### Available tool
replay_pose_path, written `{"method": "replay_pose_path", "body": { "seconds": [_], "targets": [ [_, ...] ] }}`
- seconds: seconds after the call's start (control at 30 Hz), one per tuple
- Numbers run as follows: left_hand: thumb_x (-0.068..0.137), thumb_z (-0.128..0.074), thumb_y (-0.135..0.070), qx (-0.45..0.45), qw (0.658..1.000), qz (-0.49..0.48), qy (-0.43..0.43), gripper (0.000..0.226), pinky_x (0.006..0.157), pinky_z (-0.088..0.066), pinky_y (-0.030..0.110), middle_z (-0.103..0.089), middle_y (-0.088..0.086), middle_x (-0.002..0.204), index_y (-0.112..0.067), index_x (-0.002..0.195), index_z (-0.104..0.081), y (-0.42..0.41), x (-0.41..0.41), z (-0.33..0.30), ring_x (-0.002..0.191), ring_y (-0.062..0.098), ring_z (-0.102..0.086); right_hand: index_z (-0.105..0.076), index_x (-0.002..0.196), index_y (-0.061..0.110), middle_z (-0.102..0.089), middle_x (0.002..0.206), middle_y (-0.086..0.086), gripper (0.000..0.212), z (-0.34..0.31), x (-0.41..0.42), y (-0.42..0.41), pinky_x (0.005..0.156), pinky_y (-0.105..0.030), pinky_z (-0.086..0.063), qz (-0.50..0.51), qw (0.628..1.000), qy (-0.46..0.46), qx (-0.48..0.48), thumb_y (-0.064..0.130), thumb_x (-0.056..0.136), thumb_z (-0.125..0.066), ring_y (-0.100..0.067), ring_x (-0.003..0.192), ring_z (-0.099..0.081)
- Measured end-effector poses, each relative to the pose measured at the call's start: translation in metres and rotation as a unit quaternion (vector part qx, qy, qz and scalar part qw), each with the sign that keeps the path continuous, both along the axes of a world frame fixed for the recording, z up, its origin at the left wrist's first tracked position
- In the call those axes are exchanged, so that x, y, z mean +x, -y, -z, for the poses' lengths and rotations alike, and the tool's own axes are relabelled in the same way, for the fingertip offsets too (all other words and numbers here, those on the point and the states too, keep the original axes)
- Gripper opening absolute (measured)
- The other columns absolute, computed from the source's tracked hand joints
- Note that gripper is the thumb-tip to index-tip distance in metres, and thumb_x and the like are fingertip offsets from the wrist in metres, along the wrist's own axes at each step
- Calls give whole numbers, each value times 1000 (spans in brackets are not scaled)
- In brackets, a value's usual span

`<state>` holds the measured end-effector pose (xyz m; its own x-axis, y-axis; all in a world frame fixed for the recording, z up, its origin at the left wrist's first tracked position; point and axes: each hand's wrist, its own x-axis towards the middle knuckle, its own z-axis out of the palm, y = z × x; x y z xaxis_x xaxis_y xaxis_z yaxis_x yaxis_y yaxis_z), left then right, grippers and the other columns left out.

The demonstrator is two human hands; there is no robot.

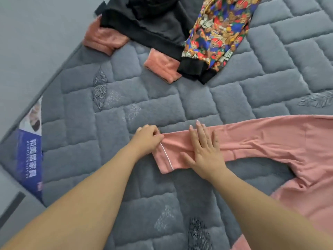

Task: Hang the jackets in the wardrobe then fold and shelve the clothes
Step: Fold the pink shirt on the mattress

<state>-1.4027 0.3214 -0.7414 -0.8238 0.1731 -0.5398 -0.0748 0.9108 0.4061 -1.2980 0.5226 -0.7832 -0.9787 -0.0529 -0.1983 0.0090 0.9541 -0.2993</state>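
Observation:
A pink long-sleeved top point(281, 139) lies spread on the grey quilted mattress point(180, 98), its sleeve stretched leftward toward me. My left hand point(146, 138) pinches the sleeve's cuff end, which has thin white piping. My right hand point(204, 147) lies flat with straight fingers, pressing the sleeve a little to the right of the cuff. The rest of the top runs off the right edge of the view.
At the far side lie a black garment point(147, 24) with pink fleece cuffs point(104, 37) and a colourful bear-print garment point(221, 27) with black cuffs. The mattress edge runs diagonally at left, with a blue label point(29, 159) on its side. Grey floor lies beyond.

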Motion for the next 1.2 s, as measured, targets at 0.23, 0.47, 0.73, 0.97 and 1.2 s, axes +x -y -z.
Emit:
{"method": "replay_pose_path", "body": {
  "seconds": [0.23, 0.47, 0.73, 0.97, 1.2],
  "targets": [
    [91, -67, -17, 177, 957, -200, 113, 15, 55, -41, 25, -58, 4, 71, -14, 79, -58, -8, -5, -19, 61, 16, -50, -50, 131, 7, -40, 144, -15, 87, -8, 44, 14, 118, -59, -8, 37, 997, -39, -57, 60, 66, -71, -32, 145, -24],
    [100, -51, -13, 285, 902, -273, 173, 17, 57, -45, 24, -58, -3, 68, -21, 91, -63, -90, -10, -78, 58, 8, -54, -61, 74, 1, -60, 87, -17, 19, -36, 41, -16, 77, -47, -46, 272, 934, -110, -203, 9, 92, -62, -37, 81, -55],
    [95, -53, -7, 351, 887, -158, 256, 16, 48, -52, 20, -63, 4, 75, -8, 92, -68, -336, 16, -161, 60, 12, -61, -62, 86, 3, -62, 94, -14, 19, -76, 102, -176, 86, -43, -42, 364, 872, -135, -297, 12, 95, -48, -33, 91, -55],
    [93, -52, -4, 271, 918, 23, 290, 19, 43, -51, 21, -65, 9, 69, -7, 83, -68, -591, 146, -171, 51, 14, -62, -56, 127, -2, -55, 133, -23, 43, -77, 242, -398, 108, -46, -33, 629, 764, -123, -70, 20, 92, -44, -40, 123, -49],
    [98, -42, -33, 37, 925, 378, 14, 38, 103, -40, 50, -50, 10, 139, -20, 132, -55, -719, 275, -70, 129, 29, -46, -55, 134, 1, -53, 141, -17, 55, -24, 348, -516, 114, -41, -24, 625, 752, -174, -119, 30, 95, -29, -35, 132, -45]
  ]
}}
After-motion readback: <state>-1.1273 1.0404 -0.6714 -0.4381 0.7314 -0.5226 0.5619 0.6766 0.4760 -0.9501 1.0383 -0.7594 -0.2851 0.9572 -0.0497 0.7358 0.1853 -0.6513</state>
